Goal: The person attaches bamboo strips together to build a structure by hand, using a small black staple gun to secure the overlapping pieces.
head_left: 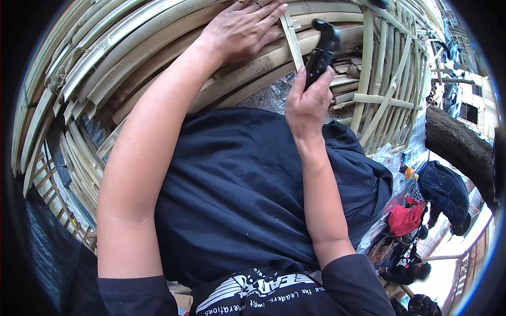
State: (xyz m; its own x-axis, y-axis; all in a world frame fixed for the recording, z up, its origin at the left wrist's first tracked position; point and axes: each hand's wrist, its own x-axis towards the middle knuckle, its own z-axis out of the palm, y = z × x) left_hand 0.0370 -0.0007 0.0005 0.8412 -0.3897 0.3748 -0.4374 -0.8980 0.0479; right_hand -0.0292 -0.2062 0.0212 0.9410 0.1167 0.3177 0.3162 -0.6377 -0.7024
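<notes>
My left hand [241,29] lies across the stacked bamboo strips [153,58] at the top, its fingers stretched out and partly cut off by the upper edge. A narrow pale bamboo slat [291,39] runs crosswise over the strips beside its fingertips. To the right, my right hand [310,102] is closed round the dark handle of a hammer [326,45]. The hammer's black head points up, over the strips and apart from my left hand. Dark blue cloth [232,174] covers my lap below both hands.
A lattice of bamboo slats [387,79] stands at the upper right, with a thick brown log [458,142] beyond it. Lower right are a red bag [406,217], dark clothing [445,195] and an orange-capped bottle [410,173]. More split bamboo [79,163] lies at the left.
</notes>
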